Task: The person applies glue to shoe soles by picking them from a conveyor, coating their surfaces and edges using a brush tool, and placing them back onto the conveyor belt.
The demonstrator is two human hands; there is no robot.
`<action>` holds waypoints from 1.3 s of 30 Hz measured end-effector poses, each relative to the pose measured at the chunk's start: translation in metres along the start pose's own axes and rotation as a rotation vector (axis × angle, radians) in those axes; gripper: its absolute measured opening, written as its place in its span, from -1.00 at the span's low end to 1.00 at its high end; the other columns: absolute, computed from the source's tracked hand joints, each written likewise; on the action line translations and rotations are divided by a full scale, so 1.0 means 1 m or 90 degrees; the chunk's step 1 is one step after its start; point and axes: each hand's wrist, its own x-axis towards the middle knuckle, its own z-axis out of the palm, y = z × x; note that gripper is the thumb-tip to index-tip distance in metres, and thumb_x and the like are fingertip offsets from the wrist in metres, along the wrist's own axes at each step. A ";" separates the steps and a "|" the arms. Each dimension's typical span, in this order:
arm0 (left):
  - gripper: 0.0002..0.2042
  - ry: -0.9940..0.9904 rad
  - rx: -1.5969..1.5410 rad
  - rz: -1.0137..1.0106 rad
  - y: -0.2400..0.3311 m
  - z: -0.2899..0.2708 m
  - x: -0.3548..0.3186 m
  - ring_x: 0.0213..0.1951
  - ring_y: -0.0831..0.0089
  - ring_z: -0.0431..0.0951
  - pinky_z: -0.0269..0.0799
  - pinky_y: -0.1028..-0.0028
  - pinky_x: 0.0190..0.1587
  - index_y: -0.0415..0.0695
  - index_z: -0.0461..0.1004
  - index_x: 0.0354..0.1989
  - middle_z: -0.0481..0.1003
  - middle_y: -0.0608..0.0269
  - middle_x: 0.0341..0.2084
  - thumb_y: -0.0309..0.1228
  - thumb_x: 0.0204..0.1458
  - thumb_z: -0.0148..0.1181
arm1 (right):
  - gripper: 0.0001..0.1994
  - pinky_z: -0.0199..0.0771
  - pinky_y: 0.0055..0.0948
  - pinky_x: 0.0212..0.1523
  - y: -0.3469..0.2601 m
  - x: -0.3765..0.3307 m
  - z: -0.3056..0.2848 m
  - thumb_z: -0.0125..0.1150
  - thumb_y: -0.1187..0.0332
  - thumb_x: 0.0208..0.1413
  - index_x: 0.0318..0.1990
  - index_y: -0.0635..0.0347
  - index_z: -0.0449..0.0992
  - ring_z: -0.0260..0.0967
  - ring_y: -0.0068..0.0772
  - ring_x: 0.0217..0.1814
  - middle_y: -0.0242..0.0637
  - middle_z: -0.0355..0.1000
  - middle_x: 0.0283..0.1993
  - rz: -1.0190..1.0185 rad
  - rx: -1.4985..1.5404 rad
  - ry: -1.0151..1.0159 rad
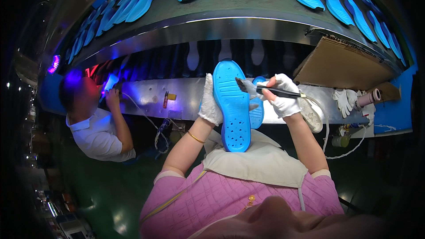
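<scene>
In a white glove, my left hand (211, 102) grips a bright blue shoe sole (234, 102) along its left edge. The sole stands lengthwise before me, ribbed at the far part and dotted with holes near my lap. My right hand (283, 96), gloved with bare fingertips showing, is closed round the black handle of a brush (250, 87). A pale cord or hose runs from the handle's end. The dark bristles lie over the sole's upper right edge; contact is hard to tell. Behind it shows a second blue sole (256, 117), partly hidden, close to my right fingers.
Past the metal bench (186, 102), a conveyor belt (212, 6) carries many blue soles. A cardboard sheet (341, 64) leans at the right, near white gloves (343, 102) and a pink roll (368, 98). A pale sole (312, 115) lies by my right wrist. A co-worker (95, 124) works at left.
</scene>
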 end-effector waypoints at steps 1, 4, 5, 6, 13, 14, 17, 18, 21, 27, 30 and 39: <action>-0.08 -0.004 0.001 -0.006 -0.004 0.005 0.004 0.18 -0.05 0.29 0.21 -0.13 0.19 -0.11 0.09 0.29 0.22 -0.14 0.18 0.45 -0.05 -0.24 | -0.79 0.45 -0.58 -0.30 0.001 0.004 0.003 0.28 0.62 -0.04 -0.30 0.18 0.38 0.48 -0.50 -0.34 -0.25 0.47 -0.31 -0.022 -0.042 -0.005; -0.06 0.048 0.023 0.096 -0.019 0.018 0.017 0.16 -0.03 0.31 0.27 0.03 0.20 -0.09 0.08 0.30 0.21 -0.09 0.19 0.47 -0.06 -0.28 | -0.84 0.50 -0.56 -0.35 -0.005 0.016 0.011 0.25 0.61 -0.01 -0.32 0.21 0.40 0.48 -0.55 -0.37 -0.27 0.50 -0.34 -0.058 0.030 0.035; -0.08 0.074 0.082 0.128 -0.025 0.024 0.018 0.16 0.03 0.33 0.28 0.12 0.21 -0.08 0.10 0.30 0.24 -0.05 0.19 0.45 -0.04 -0.29 | -0.84 0.50 -0.57 -0.36 -0.011 0.018 0.014 0.24 0.63 0.00 -0.32 0.21 0.40 0.48 -0.55 -0.38 -0.26 0.50 -0.34 -0.064 0.044 0.046; -0.11 0.096 0.093 0.147 -0.031 0.023 0.021 0.14 0.08 0.36 0.30 0.15 0.19 -0.07 0.11 0.29 0.27 -0.02 0.16 0.43 -0.02 -0.28 | -0.84 0.50 -0.57 -0.36 -0.012 0.021 0.016 0.22 0.64 0.01 -0.30 0.20 0.40 0.47 -0.55 -0.38 -0.27 0.49 -0.36 -0.086 0.035 0.059; -0.15 0.196 0.106 0.146 -0.039 -0.007 0.035 0.11 0.19 0.38 0.34 0.24 0.17 -0.07 0.21 0.22 0.33 0.06 0.11 0.42 -0.01 -0.24 | -0.76 0.49 -0.54 -0.29 -0.011 0.013 0.028 0.27 0.66 -0.08 -0.27 0.18 0.42 0.47 -0.53 -0.33 -0.29 0.45 -0.36 -0.146 -0.042 -0.045; -0.14 0.163 0.097 0.159 -0.036 -0.009 0.035 0.11 0.17 0.38 0.32 0.20 0.18 -0.08 0.18 0.25 0.33 0.05 0.11 0.42 -0.02 -0.23 | -0.76 0.48 -0.55 -0.27 -0.014 0.011 0.026 0.25 0.66 -0.07 -0.25 0.20 0.40 0.46 -0.55 -0.34 -0.28 0.45 -0.37 -0.075 0.065 -0.045; -0.18 0.172 0.141 0.143 -0.031 0.004 0.029 0.08 0.19 0.42 0.38 0.24 0.14 -0.11 0.20 0.22 0.37 0.02 0.06 0.36 0.02 -0.19 | -0.80 0.46 -0.54 -0.30 -0.005 0.018 0.018 0.26 0.63 -0.09 -0.30 0.22 0.42 0.45 -0.52 -0.39 -0.27 0.44 -0.37 -0.216 -0.094 0.049; -0.15 0.218 0.167 0.148 -0.033 0.011 0.030 0.10 0.15 0.40 0.36 0.23 0.16 -0.15 0.18 0.24 0.34 -0.03 0.10 0.37 0.02 -0.21 | -0.80 0.44 -0.52 -0.32 -0.004 0.019 0.017 0.30 0.62 -0.15 -0.35 0.21 0.45 0.44 -0.45 -0.39 -0.26 0.43 -0.38 -0.348 -0.235 0.042; -0.12 0.121 0.119 0.142 -0.030 0.010 0.034 0.11 0.14 0.39 0.31 0.22 0.20 -0.21 0.17 0.24 0.34 -0.06 0.10 0.38 0.01 -0.22 | -0.80 0.42 -0.52 -0.32 -0.010 0.004 0.024 0.32 0.62 -0.18 -0.38 0.19 0.46 0.42 -0.45 -0.38 -0.29 0.42 -0.38 -0.186 -0.146 -0.038; -0.10 0.124 0.143 0.112 -0.020 0.007 0.027 0.12 0.09 0.38 0.29 0.19 0.20 -0.24 0.15 0.26 0.32 -0.06 0.13 0.38 0.02 -0.24 | -0.82 0.42 -0.59 -0.29 -0.007 -0.006 0.019 0.31 0.59 -0.09 -0.36 0.19 0.43 0.40 -0.56 -0.36 -0.33 0.42 -0.40 -0.359 -0.326 -0.059; -0.12 0.122 0.207 0.084 -0.014 0.016 0.026 0.14 0.14 0.35 0.26 0.21 0.23 -0.23 0.14 0.26 0.30 -0.05 0.14 0.38 0.06 -0.35 | -0.81 0.42 -0.52 -0.36 -0.005 -0.022 0.023 0.33 0.60 -0.15 -0.39 0.15 0.46 0.40 -0.49 -0.41 -0.32 0.45 -0.41 -0.214 -0.194 -0.096; -0.11 0.179 0.360 0.030 -0.037 -0.018 -0.005 0.19 0.24 0.29 0.23 0.24 0.25 -0.11 0.00 0.33 0.25 0.08 0.18 0.38 -0.01 -0.32 | -0.91 0.55 -0.47 -0.30 -0.001 -0.033 0.007 0.25 0.60 -0.02 -0.39 0.30 0.44 0.50 -0.44 -0.38 -0.16 0.49 -0.39 -0.147 -0.183 -0.108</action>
